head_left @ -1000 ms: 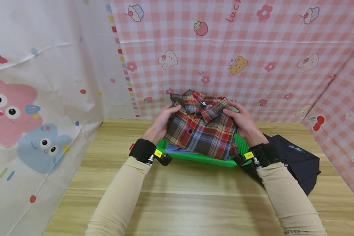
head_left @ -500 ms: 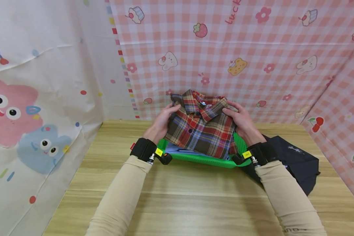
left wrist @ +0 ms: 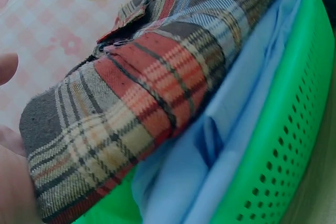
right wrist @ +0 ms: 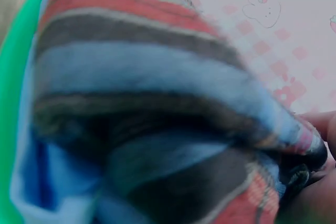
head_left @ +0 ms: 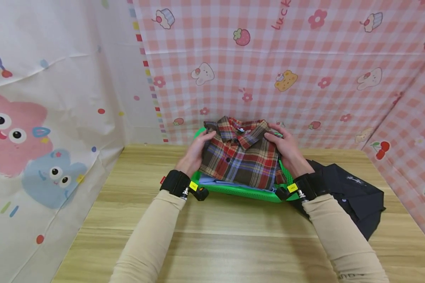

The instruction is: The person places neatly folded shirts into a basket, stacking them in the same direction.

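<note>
A folded plaid shirt (head_left: 242, 163) in red, brown, blue and cream, collar at the far end, lies in the mouth of a green perforated basket (head_left: 248, 193). My left hand (head_left: 194, 156) grips its left side near the shoulder, thumb on top. On the opposite side, my right hand (head_left: 289, 151) holds the shirt with the thumb over the cloth and fingers behind. Beneath the shirt, light blue folded cloth (left wrist: 231, 135) lines the basket's near side in the left wrist view. The right wrist view shows the plaid fold blurred, with fingers (right wrist: 310, 198) at its edge.
A dark folded garment (head_left: 357, 192) with a small light emblem lies on the wooden table (head_left: 226, 236), right of the basket and partly behind the right forearm. A pink checked cloth (head_left: 255, 59) hangs just behind the basket; a white printed sheet (head_left: 74, 98) hangs at left.
The plaid shirt's collar end has come down toward the basket with both hands still gripping it. More of the basket's left rim shows now.
</note>
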A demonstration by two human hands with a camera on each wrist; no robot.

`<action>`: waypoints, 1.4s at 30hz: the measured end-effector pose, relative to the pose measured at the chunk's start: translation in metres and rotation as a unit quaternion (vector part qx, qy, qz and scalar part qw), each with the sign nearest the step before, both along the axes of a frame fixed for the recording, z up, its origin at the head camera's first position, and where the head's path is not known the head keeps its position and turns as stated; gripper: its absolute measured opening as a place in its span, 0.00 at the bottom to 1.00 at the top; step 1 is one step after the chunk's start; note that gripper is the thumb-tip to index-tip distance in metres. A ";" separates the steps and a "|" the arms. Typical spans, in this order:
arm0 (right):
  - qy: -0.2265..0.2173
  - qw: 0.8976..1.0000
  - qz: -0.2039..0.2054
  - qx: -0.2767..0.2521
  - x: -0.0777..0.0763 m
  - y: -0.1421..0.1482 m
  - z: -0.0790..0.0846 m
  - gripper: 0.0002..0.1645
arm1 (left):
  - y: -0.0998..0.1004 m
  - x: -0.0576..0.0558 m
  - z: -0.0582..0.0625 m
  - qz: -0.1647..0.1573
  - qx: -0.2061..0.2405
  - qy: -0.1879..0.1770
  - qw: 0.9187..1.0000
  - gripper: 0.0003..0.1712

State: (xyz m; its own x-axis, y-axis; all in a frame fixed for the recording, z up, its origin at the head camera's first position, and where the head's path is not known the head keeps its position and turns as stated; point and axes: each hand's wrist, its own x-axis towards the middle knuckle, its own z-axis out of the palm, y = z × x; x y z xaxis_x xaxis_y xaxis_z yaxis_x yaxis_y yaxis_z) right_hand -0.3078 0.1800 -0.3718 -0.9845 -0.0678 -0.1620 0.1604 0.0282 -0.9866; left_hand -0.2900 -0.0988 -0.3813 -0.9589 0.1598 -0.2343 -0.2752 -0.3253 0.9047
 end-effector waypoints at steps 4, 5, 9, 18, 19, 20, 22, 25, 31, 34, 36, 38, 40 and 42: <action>-0.006 1.000 0.022 -0.005 0.002 0.002 -0.009 0.37 | 0.000 0.000 -0.010 0.015 0.000 -0.016 1.000 0.46; -0.007 1.000 0.027 -0.003 0.002 0.003 -0.012 0.38 | -0.001 0.000 -0.012 0.018 -0.004 -0.018 1.000 0.46; -0.005 0.999 0.047 0.008 0.005 0.006 -0.021 0.38 | -0.002 0.001 -0.021 0.030 -0.035 -0.028 0.999 0.46; -0.019 0.996 0.077 0.036 0.010 0.011 -0.034 0.39 | -0.005 0.006 -0.032 0.004 -0.109 -0.044 0.993 0.46; -0.021 0.996 0.082 0.041 0.011 0.012 -0.036 0.40 | -0.006 0.007 -0.032 0.002 -0.115 -0.045 0.992 0.46; -0.023 0.995 0.086 0.045 0.012 0.013 -0.038 0.40 | -0.006 0.007 -0.033 0.000 -0.120 -0.045 0.992 0.46; -0.031 0.994 0.092 0.052 0.013 0.015 -0.042 0.41 | -0.007 0.008 -0.033 -0.003 -0.132 -0.046 0.990 0.45; -0.040 0.992 0.097 0.063 0.015 0.018 -0.048 0.42 | -0.009 0.011 -0.033 -0.007 -0.146 -0.044 0.988 0.45; -0.053 0.991 0.100 0.076 0.020 0.025 -0.058 0.42 | -0.011 0.015 -0.032 -0.013 -0.150 -0.055 0.987 0.45; -0.054 0.990 0.099 0.085 0.023 0.025 -0.058 0.43 | -0.011 0.016 -0.031 -0.015 -0.156 -0.056 0.986 0.44; -0.055 0.989 0.098 0.093 0.024 0.025 -0.057 0.43 | -0.010 0.018 -0.031 -0.021 -0.173 -0.048 0.983 0.44; -0.055 0.989 0.098 0.099 0.025 0.025 -0.056 0.44 | -0.010 0.021 -0.031 -0.028 -0.198 -0.040 0.979 0.43; -0.053 0.988 0.099 0.108 0.026 0.024 -0.056 0.44 | -0.009 0.023 -0.030 -0.037 -0.221 -0.031 0.974 0.43; -0.052 0.987 0.100 0.115 0.027 0.025 -0.057 0.43 | -0.008 0.025 -0.030 -0.041 -0.237 -0.027 0.970 0.43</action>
State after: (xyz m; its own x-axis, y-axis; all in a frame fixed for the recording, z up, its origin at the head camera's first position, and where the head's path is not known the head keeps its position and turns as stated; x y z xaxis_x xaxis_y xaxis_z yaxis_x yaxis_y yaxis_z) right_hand -0.2811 0.2048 -0.4283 -0.9320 -0.2092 -0.2959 0.2298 0.2901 -0.9290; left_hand -0.2645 -0.1071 -0.4114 -0.9321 0.0963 -0.3491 -0.3333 0.1488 0.9310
